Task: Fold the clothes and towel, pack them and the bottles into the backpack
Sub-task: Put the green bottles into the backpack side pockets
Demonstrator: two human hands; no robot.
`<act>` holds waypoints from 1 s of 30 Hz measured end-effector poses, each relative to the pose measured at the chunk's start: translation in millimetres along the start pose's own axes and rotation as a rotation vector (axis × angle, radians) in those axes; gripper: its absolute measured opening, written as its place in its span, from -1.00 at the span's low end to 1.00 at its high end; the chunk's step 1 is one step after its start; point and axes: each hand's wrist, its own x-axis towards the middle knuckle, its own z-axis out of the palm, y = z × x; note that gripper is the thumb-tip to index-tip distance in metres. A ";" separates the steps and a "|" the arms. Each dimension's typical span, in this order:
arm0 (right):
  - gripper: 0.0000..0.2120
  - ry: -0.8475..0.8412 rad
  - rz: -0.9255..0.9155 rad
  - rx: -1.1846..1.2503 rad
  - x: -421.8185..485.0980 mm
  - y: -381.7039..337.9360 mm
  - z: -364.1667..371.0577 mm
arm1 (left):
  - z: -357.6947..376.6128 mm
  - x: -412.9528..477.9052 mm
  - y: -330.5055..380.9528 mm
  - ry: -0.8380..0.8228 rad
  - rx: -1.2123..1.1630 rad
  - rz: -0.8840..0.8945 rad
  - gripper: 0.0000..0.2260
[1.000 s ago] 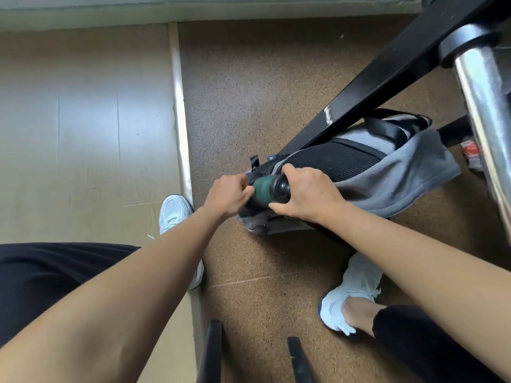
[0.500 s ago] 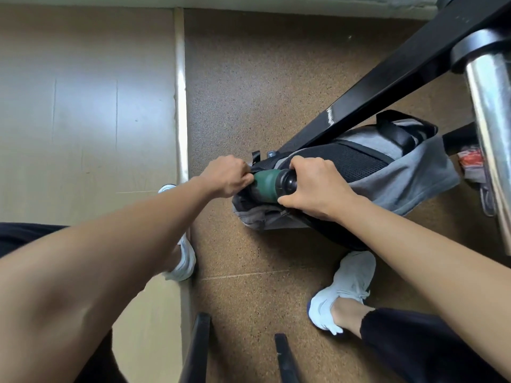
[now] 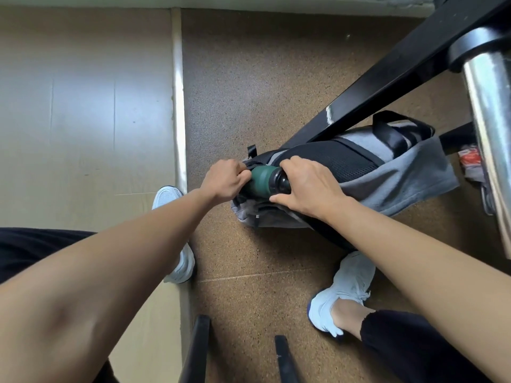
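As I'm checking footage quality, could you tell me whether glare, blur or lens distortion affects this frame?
In the head view, glare streaks the chrome pole and spots the black bar; the head view's wide lens swells the near forearms; the head view shows the green bottle and backpack sharp.

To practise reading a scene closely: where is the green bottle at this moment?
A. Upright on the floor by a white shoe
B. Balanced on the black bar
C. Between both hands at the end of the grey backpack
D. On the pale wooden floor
C: the green bottle lies on its side between the left hand and right hand, against the backpack.
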 end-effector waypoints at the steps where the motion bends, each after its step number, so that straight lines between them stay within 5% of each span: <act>1: -0.39 0.034 -0.037 -0.047 -1.7 1.7 1.7 | 0.0 0.5 -2.7 0.009 -0.042 -0.016 -0.72; 5: -0.22 0.076 -0.115 -0.179 -1.3 8.3 1.7 | 7.2 2.9 -13.9 0.068 -0.163 -0.108 -0.59; 10: -0.32 0.046 0.008 0.038 13.3 9.3 -6.5 | 5.8 6.0 -13.4 0.102 -0.252 -0.203 -0.70; 19: -0.29 -0.098 0.054 -0.088 26.5 9.7 -5.9 | 4.5 5.3 -10.2 0.131 -0.148 -0.152 -0.75; 24: -0.25 -0.113 0.045 0.121 42.8 8.0 -20.6 | 35.9 -37.6 25.4 0.422 -0.542 -0.534 -0.65; 30: -0.38 -0.148 0.041 0.099 64.5 -3.8 -23.6 | 83.1 -50.6 85.9 -0.024 -1.071 -0.737 -0.44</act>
